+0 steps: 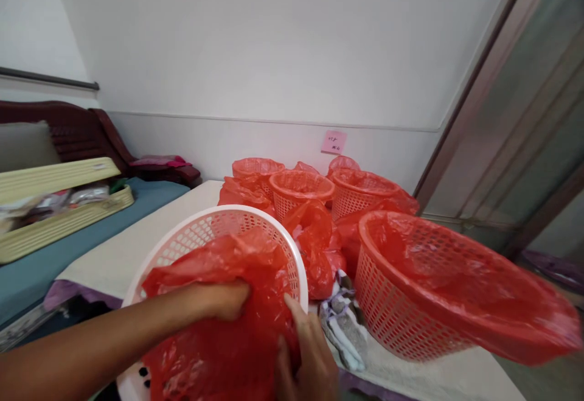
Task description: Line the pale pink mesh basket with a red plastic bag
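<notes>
A white lattice plastic basket (182, 240) is tilted toward me at lower centre, with a red plastic bag (228, 340) half inside it and draped over its rim. My left hand (223, 299) reaches into the basket's mouth, its fingers buried in the bag's folds. At the basket's near right rim my right hand (305, 355) presses against the bag, thumb up, fingers closed on the plastic.
Several baskets lined with red bags stand on the cloth-covered table (123, 255): a large one (410, 303) at right, smaller ones (301, 191) behind. A grey-white cloth (340, 322) lies between the baskets. An open yellow case (59, 206) sits on the bed at left. Glass door at right.
</notes>
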Demonstrator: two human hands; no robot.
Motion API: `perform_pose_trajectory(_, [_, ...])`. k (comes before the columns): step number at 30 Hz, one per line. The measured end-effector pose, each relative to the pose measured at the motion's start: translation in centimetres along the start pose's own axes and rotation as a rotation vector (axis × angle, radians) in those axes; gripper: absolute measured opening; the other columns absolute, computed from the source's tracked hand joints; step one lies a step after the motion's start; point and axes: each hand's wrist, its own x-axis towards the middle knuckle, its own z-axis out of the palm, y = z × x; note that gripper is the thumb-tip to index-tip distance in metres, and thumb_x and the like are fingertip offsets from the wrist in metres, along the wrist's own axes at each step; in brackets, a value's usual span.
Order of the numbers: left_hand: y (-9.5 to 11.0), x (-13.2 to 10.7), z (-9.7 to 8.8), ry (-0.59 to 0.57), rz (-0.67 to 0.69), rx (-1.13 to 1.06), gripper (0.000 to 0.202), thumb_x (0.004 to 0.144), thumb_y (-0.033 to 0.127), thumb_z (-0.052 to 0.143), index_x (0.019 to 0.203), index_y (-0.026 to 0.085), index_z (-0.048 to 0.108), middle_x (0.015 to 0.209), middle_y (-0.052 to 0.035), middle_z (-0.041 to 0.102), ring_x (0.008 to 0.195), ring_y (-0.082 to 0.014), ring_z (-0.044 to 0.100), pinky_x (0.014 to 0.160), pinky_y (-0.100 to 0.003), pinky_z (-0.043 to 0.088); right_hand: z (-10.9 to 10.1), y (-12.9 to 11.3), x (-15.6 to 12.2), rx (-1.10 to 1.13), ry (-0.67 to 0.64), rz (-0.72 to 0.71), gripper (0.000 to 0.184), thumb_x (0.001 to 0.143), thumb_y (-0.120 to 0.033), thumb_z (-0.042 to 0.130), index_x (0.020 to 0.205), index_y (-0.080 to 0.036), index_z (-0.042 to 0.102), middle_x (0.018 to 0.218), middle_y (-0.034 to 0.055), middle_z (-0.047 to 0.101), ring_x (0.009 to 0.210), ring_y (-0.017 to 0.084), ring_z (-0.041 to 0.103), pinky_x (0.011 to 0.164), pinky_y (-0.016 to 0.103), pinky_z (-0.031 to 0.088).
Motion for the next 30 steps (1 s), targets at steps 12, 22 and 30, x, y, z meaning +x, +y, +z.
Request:
perform_pose_trajectory(12, [-3.6,-5.4,-8.6,0.967,0.064,0.001,0.050,0.083,0.053,0.058,0.119,0.018,0.053,0.117,-0.0090,0.058,0.111,-0.0243,0.053,0.096,-0.038,0.039,-1.1,1.3,3.5,-0.025,-0.146,0.077,0.045,0.084,-0.016,0.044,0.127,-0.018,0.057,0.111,0.0094,0.068,0.102,0.020,0.067,0.087,0.030,0.055])
perform_pose_trajectory(22, [-7.0,-2.4,-7.4,0.632,-0.021,-0.661,0.038,0.080,0.056,0.056,0.070,0.019,0.051,0.062,0.0053,0.044,0.057,-0.0106,0.039,0.055,-0.024,0.031,-0.2,3.2,9.7,0.200,-0.274,0.328,0.054,0.074,-0.029,0.049,0.122,-0.011,0.063,0.119,0.0137,0.068,0.112,0.029,0.063,0.102,0.044,0.046])
perform_pose_trajectory(30, [-8.0,-2.8,-8.7,0.549,-0.081,-0.975,0.051,0.081,0.067,0.049,0.081,0.017,0.062,0.072,-0.0058,0.064,0.068,-0.0212,0.060,0.059,-0.031,0.048,1.3,3.8,13.3,0.422,-0.375,0.442,0.051,0.060,-0.021,0.050,0.108,-0.016,0.068,0.112,0.0082,0.073,0.103,0.026,0.067,0.093,0.039,0.050])
